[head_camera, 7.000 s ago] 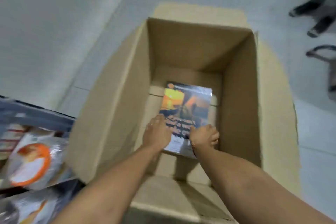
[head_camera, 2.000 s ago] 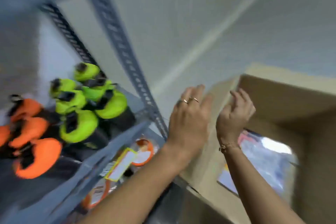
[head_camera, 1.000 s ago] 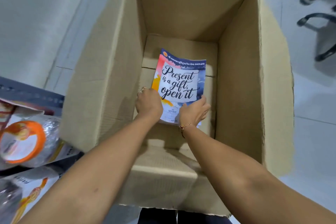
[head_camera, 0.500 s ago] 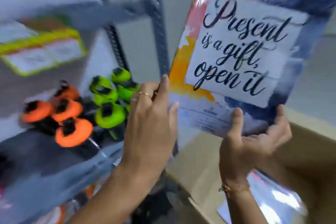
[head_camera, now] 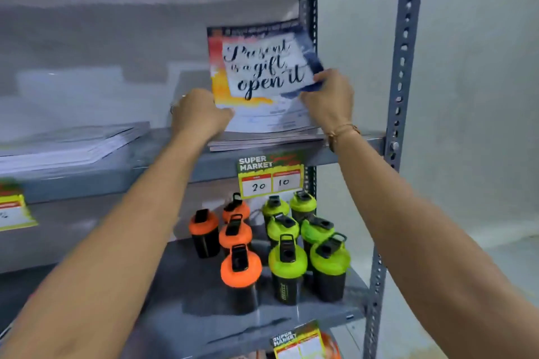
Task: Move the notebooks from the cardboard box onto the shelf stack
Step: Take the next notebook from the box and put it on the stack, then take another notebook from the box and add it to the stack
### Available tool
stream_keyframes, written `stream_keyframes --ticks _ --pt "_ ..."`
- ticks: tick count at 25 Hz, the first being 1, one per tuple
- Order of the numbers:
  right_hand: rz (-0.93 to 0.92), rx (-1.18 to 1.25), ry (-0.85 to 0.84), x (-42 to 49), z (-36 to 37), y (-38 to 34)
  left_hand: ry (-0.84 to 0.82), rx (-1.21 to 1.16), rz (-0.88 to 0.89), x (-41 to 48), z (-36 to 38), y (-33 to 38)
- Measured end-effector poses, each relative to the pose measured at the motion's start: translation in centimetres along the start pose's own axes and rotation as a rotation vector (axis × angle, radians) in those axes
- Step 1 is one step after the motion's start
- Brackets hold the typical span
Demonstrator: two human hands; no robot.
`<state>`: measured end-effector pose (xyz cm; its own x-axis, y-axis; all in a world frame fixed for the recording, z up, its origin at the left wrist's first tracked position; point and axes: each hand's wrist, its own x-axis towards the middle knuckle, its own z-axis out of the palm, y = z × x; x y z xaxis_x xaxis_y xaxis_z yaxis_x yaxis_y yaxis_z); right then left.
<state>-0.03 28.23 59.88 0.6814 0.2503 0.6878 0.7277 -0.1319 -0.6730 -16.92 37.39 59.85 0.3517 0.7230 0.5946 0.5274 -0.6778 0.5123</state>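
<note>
A notebook (head_camera: pixel 262 70) with a colourful cover reading "Present is a gift, open it" is tilted up over a low stack of notebooks (head_camera: pixel 262 141) at the right end of the grey shelf (head_camera: pixel 163 163). Its near edge rests on the stack. My left hand (head_camera: pixel 198 115) grips its lower left corner. My right hand (head_camera: pixel 331 99) grips its right edge. The cardboard box is out of view.
A second notebook stack (head_camera: pixel 73 143) lies on the same shelf to the left. Orange bottles (head_camera: pixel 233 239) and green bottles (head_camera: pixel 306 245) stand on the shelf below. A price tag (head_camera: pixel 269 176) hangs from the shelf edge. A perforated upright (head_camera: pixel 402 67) bounds the shelf at right.
Both hands lifted the notebook out of the box and carried it up to the shelf, and its near edge now rests on the right-hand stack.
</note>
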Motion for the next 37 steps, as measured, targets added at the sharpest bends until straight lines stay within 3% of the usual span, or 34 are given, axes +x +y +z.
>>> stream_keyframes --ticks 3,5,6,8,10,12,14,17,20,22,23,26,28,33,37 --pt "0.109 -0.318 -0.270 0.5 1.7 1.9 -0.137 0.243 -0.114 1.0 2.3 -1.1" --pt "0.069 -0.344 -0.247 -0.3 0.5 2.4 -0.009 0.434 -0.041 -0.4 2.9 -0.5" --pt "-0.018 -0.276 -0.120 -1.5 -0.9 3.0 0.123 0.446 0.059 -1.7 3.4 0.4" --pt "-0.227 -0.081 0.334 -6.0 -4.5 5.8 0.346 0.298 0.320 -6.0 5.2 2.9" --pt "-0.298 0.032 0.711 -12.5 -7.7 11.1 0.364 0.128 0.606 -12.0 9.5 5.5" --pt "-0.038 -0.112 0.798 -20.5 -10.4 20.5 0.074 0.015 0.854 -19.4 17.8 8.4" --pt "0.443 -0.234 0.749 -29.2 -12.3 30.5 -0.299 -0.051 0.965 -27.6 25.7 10.0" --pt "1.127 -0.464 0.543 -42.9 -15.5 41.5 -0.741 0.021 1.128 -40.6 36.8 9.3" --pt "1.680 -0.702 0.329 -54.3 -18.0 45.8 -1.085 0.227 1.367 -51.6 43.4 4.9" --pt "1.932 -0.696 0.211 -58.3 -18.4 46.8 -1.235 0.317 1.360 -56.1 46.1 1.8" --pt "1.961 -0.664 0.175 -59.2 -18.2 47.1 -1.299 0.371 1.300 -57.3 47.0 0.3" --pt "1.922 -0.645 0.138 -60.4 -17.6 48.2 -1.532 0.569 0.968 -59.8 48.5 -2.4" --pt "1.865 -0.713 0.205 -60.7 -17.5 48.7 -1.622 0.600 0.750 -61.2 48.6 -2.2" --pt "1.784 -0.640 0.473 -59.7 -18.4 48.0 -1.499 0.438 0.300 -60.9 48.8 0.6" --pt "1.752 -0.623 0.561 -56.5 -17.5 45.7 -1.300 0.412 0.529 -57.0 46.8 2.8"
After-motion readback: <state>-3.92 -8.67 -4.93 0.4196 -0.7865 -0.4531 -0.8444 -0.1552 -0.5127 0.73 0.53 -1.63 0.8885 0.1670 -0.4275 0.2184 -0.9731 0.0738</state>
